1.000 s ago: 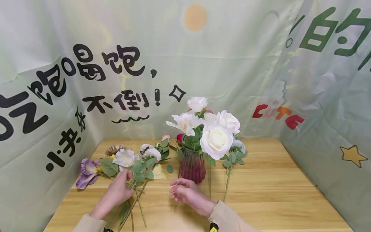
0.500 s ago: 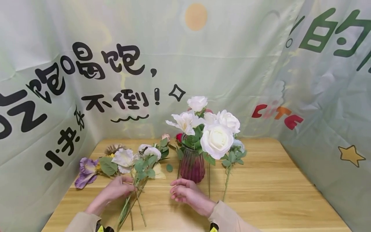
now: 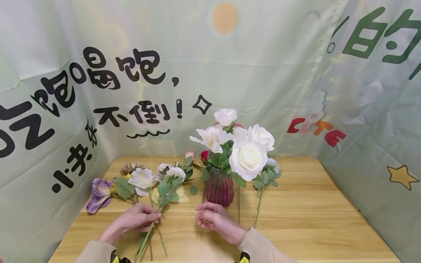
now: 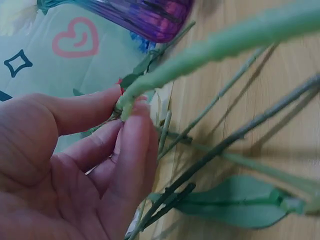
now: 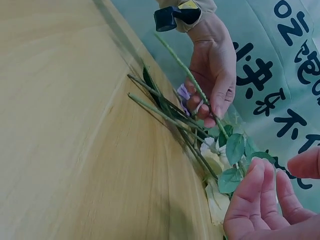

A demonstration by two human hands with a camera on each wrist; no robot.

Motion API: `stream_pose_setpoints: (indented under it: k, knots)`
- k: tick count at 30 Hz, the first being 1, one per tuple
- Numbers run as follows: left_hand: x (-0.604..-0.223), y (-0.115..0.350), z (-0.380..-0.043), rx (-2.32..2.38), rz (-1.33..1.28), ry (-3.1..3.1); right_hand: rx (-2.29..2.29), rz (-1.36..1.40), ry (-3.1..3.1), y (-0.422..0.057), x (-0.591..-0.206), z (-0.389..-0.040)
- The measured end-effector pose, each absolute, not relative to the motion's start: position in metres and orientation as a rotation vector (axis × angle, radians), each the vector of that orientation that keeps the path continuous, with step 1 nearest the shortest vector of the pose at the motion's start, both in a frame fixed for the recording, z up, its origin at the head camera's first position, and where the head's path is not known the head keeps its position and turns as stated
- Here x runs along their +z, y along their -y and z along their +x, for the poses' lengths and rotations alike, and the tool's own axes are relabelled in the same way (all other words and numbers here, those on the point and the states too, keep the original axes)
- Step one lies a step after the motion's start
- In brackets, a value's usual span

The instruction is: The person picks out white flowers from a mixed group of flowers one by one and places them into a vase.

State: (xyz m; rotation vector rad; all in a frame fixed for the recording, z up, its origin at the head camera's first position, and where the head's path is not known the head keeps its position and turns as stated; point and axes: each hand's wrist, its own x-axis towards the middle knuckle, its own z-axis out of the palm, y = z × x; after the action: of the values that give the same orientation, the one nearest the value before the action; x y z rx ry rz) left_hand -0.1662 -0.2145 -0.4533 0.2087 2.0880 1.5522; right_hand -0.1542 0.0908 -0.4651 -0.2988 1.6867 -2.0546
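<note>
My left hand pinches the green stem of a leafy flower between thumb and fingers, its end pointing back toward me. Round green leaves grow further up it, in front of a white bloom. More stems lie beneath on the table, in the left wrist view beside a long green leaf. My right hand is held with fingers relaxed and nothing in them, just in front of a ribbed purple glass vase. White roses and a white lily-like flower stand in the vase.
Left on the wooden table lie a purple flower, a white bloom and a brownish flower. A pale blue flower lies right of the vase. Printed cloth surrounds the table.
My left hand has moved down from the blooms along the stems and slightly right, and now lifts one leafy stem. The right hand has stayed nearly still in front of the vase.
</note>
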Motion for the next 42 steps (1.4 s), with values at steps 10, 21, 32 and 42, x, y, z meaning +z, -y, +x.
stream_pose_setpoints:
  k: [10,21,32,42]
  knots:
    - [-0.452,0.21,-0.165,1.568,0.235,-2.113,-2.005,-0.347,-1.874,-0.097,-0.467,-0.157]
    - [-0.442,0.202,-0.166,1.621,0.201,-2.248,-1.843,-0.507,-2.214,-0.113,-0.469,-0.162]
    - [-0.424,0.182,-0.17,1.681,0.256,-2.482,-1.797,-0.7,-2.511,-0.141,-0.459,-0.166]
    - [-0.411,0.16,-0.178,1.785,0.229,-2.647,-1.936,-0.505,-2.824,-0.154,-0.422,-0.163]
